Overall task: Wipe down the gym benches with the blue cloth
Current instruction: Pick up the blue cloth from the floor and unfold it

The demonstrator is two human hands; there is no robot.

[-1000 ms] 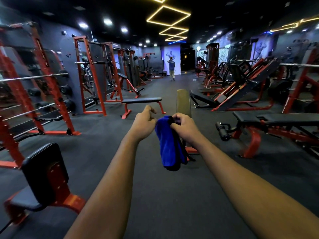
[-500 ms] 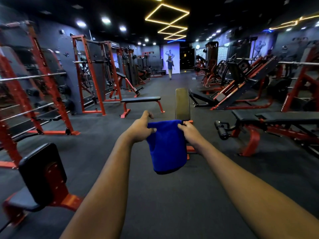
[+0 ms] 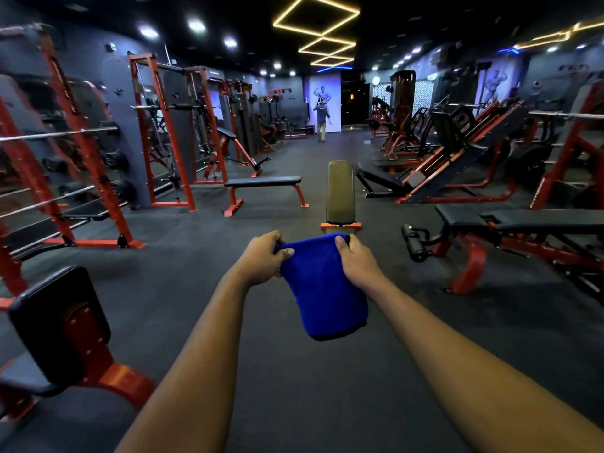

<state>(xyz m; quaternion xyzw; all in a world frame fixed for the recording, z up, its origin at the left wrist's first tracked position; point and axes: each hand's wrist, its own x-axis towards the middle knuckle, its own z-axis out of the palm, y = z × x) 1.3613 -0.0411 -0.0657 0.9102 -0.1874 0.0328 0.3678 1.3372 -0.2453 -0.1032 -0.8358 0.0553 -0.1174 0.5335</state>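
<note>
Head camera showed the left hand point(image 3: 264, 258) and right hand point(image 3: 356, 261) each pinching a top corner of the blue cloth point(image 3: 323, 289), held out in the air so it hung flat, probably readied for the bench point(image 3: 341, 191) straight ahead.

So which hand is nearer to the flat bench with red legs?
Left. The flat bench lies straight ahead of the left hand; the right hand grips the blue cloth farther to the right.
</note>
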